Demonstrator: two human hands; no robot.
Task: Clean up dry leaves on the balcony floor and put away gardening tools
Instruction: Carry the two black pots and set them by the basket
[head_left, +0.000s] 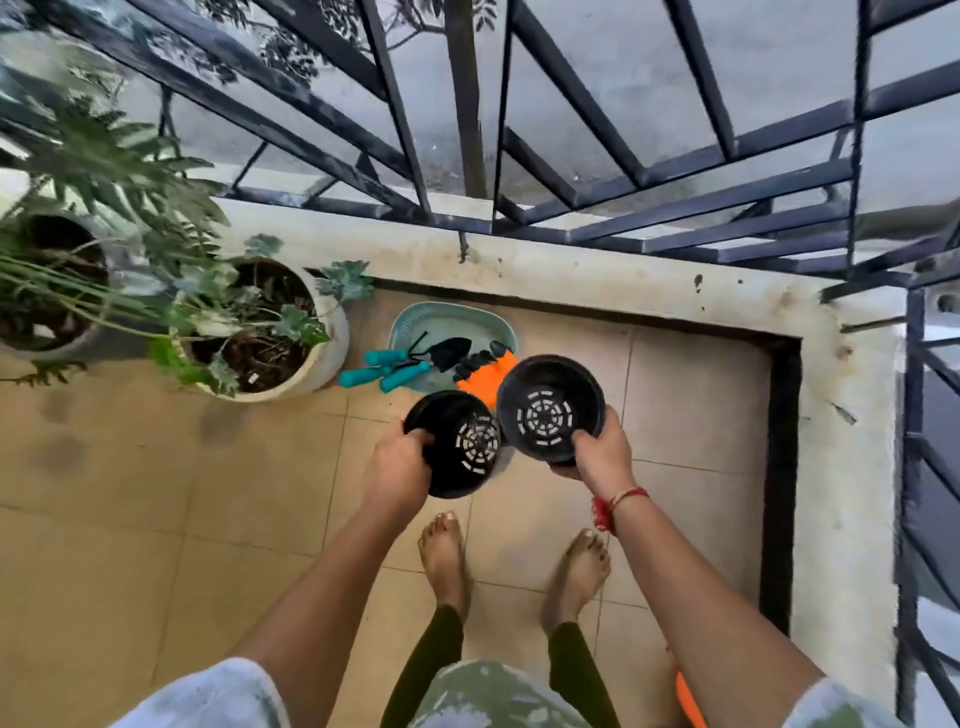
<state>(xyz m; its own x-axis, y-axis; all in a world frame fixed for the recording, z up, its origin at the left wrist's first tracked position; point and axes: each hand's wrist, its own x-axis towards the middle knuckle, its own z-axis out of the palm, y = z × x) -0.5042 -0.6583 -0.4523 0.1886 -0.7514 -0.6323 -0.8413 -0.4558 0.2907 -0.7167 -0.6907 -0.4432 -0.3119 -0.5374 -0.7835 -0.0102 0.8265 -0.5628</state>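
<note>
I stand on the tiled balcony floor (156, 493) holding two empty black plastic pots. My left hand (397, 467) grips the rim of the left black pot (457, 447), which is tilted so its slotted bottom shows. My right hand (602, 449) grips the right black pot (550, 408) by its near rim. Beyond the pots, a pale green tray (452, 325) lies on the floor with teal-handled garden tools (402, 366), a black trowel and orange gloves with black claw tips (488, 374).
A white planter (332, 338) with leafy plants stands left of the tray, and another pot (47, 291) sits at the far left. A low whitish parapet (597, 275) with a dark metal railing (675, 171) bounds the far and right sides. My bare feet stand on the tiles below the pots.
</note>
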